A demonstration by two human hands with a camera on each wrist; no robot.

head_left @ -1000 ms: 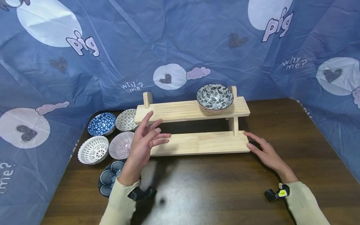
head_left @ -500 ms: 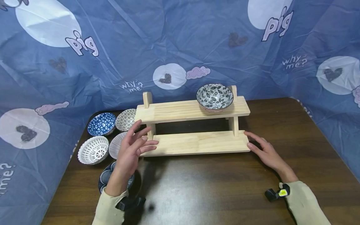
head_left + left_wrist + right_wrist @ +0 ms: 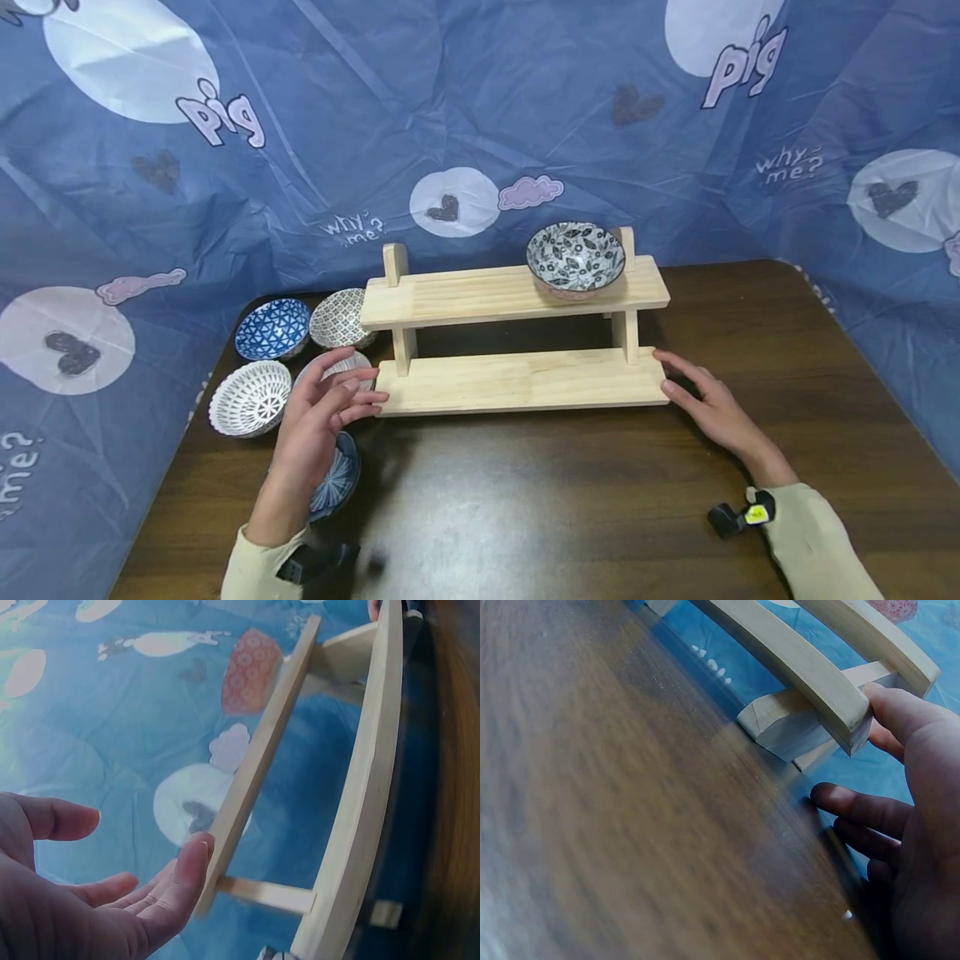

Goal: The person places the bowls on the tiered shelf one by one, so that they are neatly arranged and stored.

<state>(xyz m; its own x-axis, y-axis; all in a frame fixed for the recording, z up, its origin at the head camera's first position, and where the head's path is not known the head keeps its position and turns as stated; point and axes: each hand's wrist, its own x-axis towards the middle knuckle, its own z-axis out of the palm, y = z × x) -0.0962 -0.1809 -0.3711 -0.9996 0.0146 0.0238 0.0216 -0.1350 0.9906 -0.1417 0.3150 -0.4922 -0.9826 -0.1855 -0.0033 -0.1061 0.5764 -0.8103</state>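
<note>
1. The wooden two-tier shelf [image 3: 517,333] sits on the dark table [image 3: 562,500], right between both hands.
2. Right hand [image 3: 708,407] lies flat with fingers spread, fingertips touching the right end of the bottom board.
3. Left hand [image 3: 315,425] hovers with relaxed fingers, gripping nothing, just beside the shelf's left end and over the pink ribbed bowl [image 3: 341,367] and the blue bowl [image 3: 336,477].
4. A leaf-pattern bowl [image 3: 575,258] rests on the top board, right side.

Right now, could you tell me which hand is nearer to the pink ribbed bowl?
Left. The left hand hovers directly over the pink ribbed bowl, partly covering it; the right hand rests beyond the wooden shelf, at its far end.
</note>
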